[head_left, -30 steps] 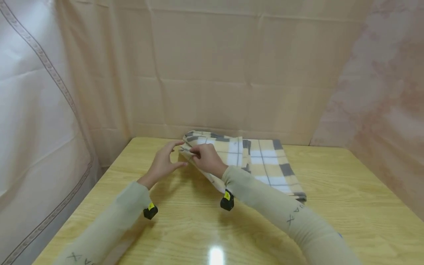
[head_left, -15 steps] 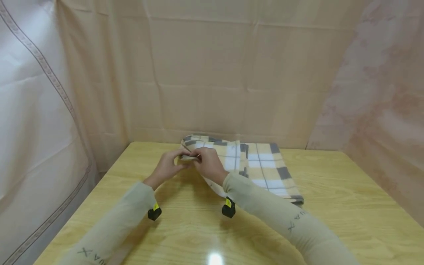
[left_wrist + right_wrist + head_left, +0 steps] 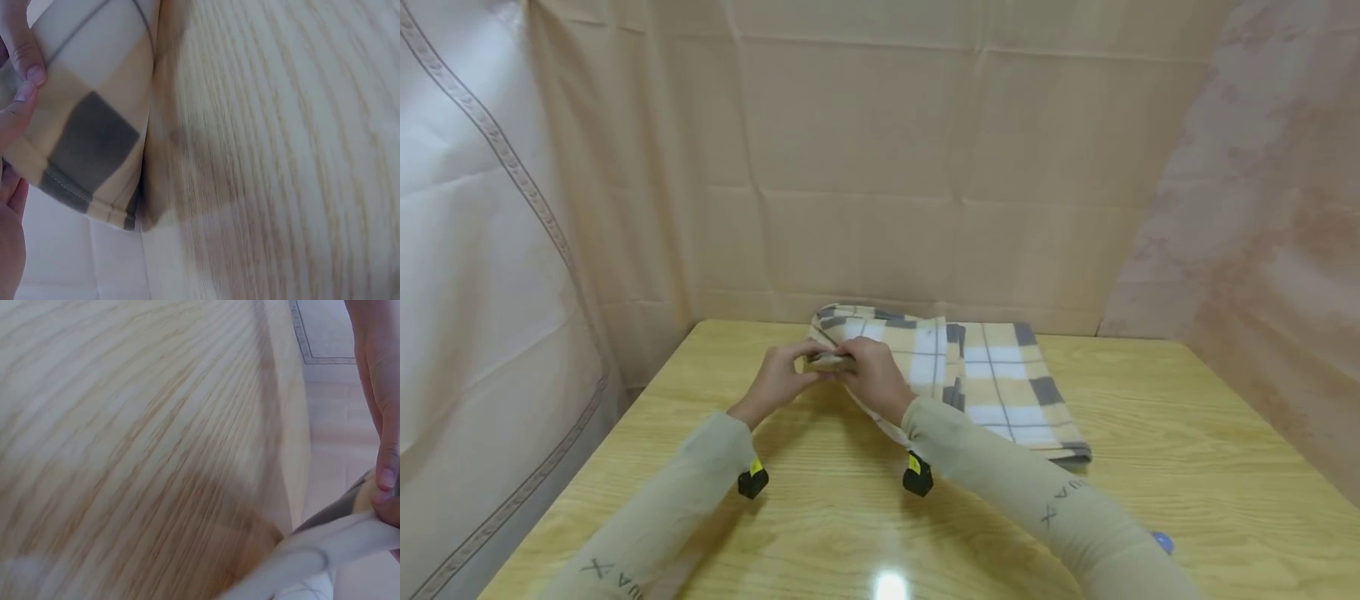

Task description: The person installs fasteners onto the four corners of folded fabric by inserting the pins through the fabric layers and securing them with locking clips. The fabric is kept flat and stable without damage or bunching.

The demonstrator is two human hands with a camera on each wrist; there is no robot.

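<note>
A folded plaid cloth (image 3: 1000, 383) in yellow, white and grey lies at the far middle of the wooden table (image 3: 1150, 467). Both hands meet at its left corner, which is lifted off the table. My left hand (image 3: 784, 375) pinches that corner from the left, and my right hand (image 3: 868, 375) grips it from the right. In the left wrist view the fingertips (image 3: 28, 75) pinch the plaid cloth (image 3: 87, 131) at its hemmed edge. In the right wrist view a finger (image 3: 387, 475) presses on the cloth's fold (image 3: 325, 550).
Beige fabric backdrops (image 3: 925, 167) close in the table at the back and both sides. The table's left edge (image 3: 625, 433) drops off beside a white curtain (image 3: 475, 292). A small blue object (image 3: 1162, 542) shows by my right sleeve.
My left hand has closed in from open beside the cloth to pinching its left corner. My right hand has kept its hold on that corner.
</note>
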